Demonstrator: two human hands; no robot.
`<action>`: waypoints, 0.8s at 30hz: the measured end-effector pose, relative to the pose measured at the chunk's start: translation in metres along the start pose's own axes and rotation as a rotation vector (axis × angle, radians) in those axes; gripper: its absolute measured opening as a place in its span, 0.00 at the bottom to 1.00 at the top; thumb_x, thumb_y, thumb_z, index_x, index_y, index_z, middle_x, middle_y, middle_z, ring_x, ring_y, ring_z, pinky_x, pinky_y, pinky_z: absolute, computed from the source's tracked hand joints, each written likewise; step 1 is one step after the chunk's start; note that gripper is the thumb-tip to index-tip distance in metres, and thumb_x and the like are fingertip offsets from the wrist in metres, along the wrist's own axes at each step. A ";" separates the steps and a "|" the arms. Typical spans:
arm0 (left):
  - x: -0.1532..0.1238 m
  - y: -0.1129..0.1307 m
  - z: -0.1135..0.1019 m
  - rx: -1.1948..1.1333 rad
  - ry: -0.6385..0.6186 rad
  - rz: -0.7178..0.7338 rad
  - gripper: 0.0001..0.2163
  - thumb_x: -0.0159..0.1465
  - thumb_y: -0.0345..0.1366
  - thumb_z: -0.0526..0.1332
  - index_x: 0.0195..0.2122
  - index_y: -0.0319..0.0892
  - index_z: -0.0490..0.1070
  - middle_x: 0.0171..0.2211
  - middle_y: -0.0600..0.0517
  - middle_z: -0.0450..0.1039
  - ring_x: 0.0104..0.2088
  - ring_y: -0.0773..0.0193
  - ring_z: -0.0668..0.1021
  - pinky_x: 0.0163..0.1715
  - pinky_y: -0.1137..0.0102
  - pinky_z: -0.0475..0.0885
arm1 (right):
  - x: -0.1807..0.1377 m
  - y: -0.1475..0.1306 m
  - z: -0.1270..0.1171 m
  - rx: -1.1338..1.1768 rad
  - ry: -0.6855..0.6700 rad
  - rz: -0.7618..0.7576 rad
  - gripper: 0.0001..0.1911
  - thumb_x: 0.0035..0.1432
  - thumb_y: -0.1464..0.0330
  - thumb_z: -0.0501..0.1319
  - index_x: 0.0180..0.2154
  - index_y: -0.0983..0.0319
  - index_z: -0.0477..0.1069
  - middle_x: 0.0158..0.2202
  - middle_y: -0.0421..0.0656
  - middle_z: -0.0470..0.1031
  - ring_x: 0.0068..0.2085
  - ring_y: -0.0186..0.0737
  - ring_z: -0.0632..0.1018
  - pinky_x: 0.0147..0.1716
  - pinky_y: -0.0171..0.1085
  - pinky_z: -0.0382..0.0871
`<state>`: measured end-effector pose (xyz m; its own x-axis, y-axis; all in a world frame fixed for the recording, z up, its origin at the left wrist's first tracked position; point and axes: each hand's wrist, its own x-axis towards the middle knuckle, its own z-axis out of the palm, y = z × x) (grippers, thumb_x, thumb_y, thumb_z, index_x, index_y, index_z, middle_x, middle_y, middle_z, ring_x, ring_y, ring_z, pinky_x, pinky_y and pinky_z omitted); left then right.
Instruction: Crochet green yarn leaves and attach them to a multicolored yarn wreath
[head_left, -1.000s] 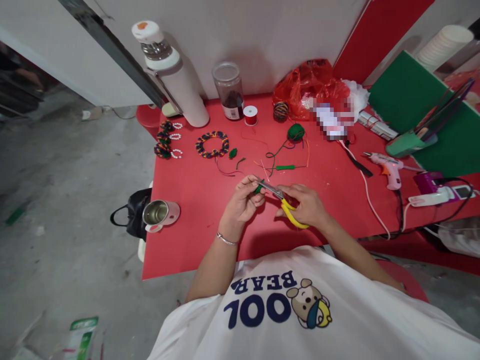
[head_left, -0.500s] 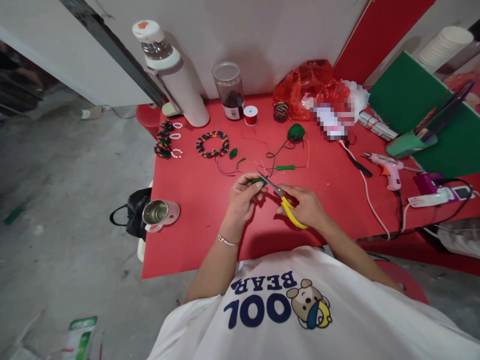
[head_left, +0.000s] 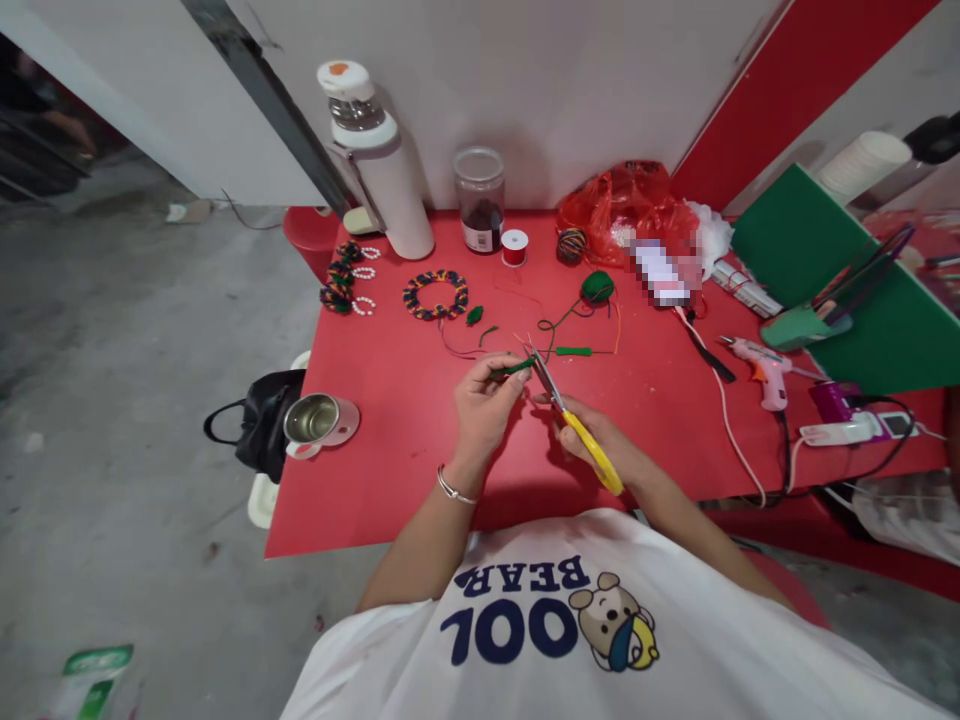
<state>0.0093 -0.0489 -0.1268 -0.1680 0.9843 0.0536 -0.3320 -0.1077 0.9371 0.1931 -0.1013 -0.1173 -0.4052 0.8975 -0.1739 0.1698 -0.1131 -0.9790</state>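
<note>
A small green crocheted piece is pinched in the fingers of my left hand. My right hand grips yellow-handled scissors, whose blades point up and to the left, right at the end of the green piece. Beyond the blades, green yarn runs towards a green yarn ball. A crochet hook with a green handle lies just past my hands. Left of it are a small green leaf shape, a short green yarn scrap and a multicoloured crocheted ring.
At the table's back stand a white thermos, a clear jar and a red spool. A metal mug is near the left edge. To the right lie a pink glue gun, cables and a power strip.
The scissors have swung to a steeper angle, their handles lower, and the blades now meet the end of the green piece. My head view has shifted slightly.
</note>
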 end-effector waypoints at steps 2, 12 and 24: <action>-0.001 0.002 -0.001 0.102 -0.001 0.099 0.04 0.58 0.32 0.74 0.34 0.44 0.84 0.35 0.50 0.80 0.36 0.65 0.79 0.39 0.71 0.76 | 0.001 0.001 0.003 -0.002 0.019 -0.009 0.41 0.63 0.37 0.60 0.62 0.61 0.69 0.35 0.40 0.69 0.31 0.34 0.67 0.30 0.35 0.67; -0.005 0.010 0.001 0.246 -0.012 0.276 0.07 0.60 0.27 0.70 0.34 0.48 0.84 0.40 0.48 0.82 0.44 0.59 0.81 0.50 0.64 0.77 | 0.002 -0.011 0.008 -0.039 0.082 0.026 0.41 0.60 0.36 0.62 0.60 0.61 0.71 0.28 0.35 0.61 0.28 0.34 0.63 0.27 0.36 0.59; -0.006 0.008 -0.001 0.230 -0.049 0.294 0.08 0.60 0.26 0.69 0.35 0.48 0.84 0.41 0.48 0.80 0.44 0.59 0.81 0.47 0.64 0.78 | 0.000 -0.010 0.006 -0.082 0.124 0.014 0.42 0.58 0.35 0.62 0.57 0.63 0.74 0.28 0.35 0.62 0.27 0.33 0.60 0.26 0.36 0.56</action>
<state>0.0067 -0.0554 -0.1197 -0.1786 0.9223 0.3428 -0.0581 -0.3577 0.9320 0.1863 -0.1027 -0.1080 -0.2887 0.9425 -0.1681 0.2492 -0.0956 -0.9637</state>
